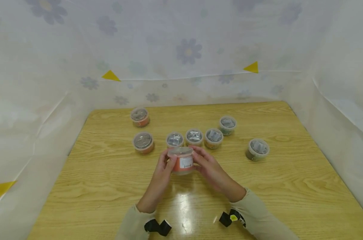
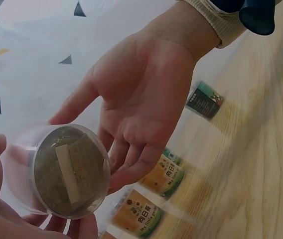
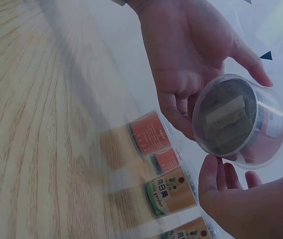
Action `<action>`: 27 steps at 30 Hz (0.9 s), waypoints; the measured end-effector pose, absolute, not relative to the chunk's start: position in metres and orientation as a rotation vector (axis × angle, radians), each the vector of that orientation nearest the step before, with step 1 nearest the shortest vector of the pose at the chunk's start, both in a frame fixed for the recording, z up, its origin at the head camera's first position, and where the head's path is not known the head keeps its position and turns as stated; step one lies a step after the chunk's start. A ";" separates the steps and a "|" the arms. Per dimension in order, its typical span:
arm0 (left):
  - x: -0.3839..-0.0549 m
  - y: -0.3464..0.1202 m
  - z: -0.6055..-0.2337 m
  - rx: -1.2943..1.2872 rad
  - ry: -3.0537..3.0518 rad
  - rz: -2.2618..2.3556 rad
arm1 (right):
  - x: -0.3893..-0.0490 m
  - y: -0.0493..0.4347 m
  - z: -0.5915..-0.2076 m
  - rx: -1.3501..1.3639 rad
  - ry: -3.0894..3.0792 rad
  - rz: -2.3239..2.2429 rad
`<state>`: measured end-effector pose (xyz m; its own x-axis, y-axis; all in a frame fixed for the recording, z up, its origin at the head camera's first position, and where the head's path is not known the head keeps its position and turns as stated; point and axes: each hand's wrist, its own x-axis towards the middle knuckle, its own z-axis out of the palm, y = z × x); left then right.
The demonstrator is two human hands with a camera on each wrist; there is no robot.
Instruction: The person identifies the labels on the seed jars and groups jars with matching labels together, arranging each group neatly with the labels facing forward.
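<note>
Between both hands, above the table, is a clear plastic tub [image 1: 181,162] with a red-orange band and a white barcode label facing me. My left hand [image 1: 161,170] grips its left side, the thumb on the band. On the opposite side my right hand [image 1: 212,170] holds it with fingers and thumb. Dark filling and a pale packet show through the clear round end of the tub [image 2: 71,172] in the left wrist view. The same end of the tub [image 3: 227,117] appears in the right wrist view, with fingertips of both hands around its edge.
Just beyond the hands stand lidded tubs in a row, among them a left one [image 1: 174,139], a middle one [image 1: 194,137] and an orange-banded one [image 1: 213,138]. Red-banded tubs [image 1: 143,142] stand to the left. A green tub [image 1: 228,125] and a dark tub [image 1: 257,149] are at right.
</note>
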<state>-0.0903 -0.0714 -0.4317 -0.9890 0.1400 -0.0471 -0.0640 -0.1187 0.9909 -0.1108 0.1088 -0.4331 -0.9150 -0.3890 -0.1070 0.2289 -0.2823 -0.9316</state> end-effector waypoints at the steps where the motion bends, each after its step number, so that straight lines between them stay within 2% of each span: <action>1: -0.090 -0.071 -0.432 0.092 1.987 2.251 | -0.111 0.109 -0.433 -0.204 1.585 -2.227; 9: -0.089 -0.070 -0.433 0.089 2.013 2.235 | -0.109 0.109 -0.432 -0.251 1.528 -2.202; 27: -0.090 -0.072 -0.436 0.015 2.062 2.184 | -0.109 0.107 -0.436 -0.098 1.601 -2.257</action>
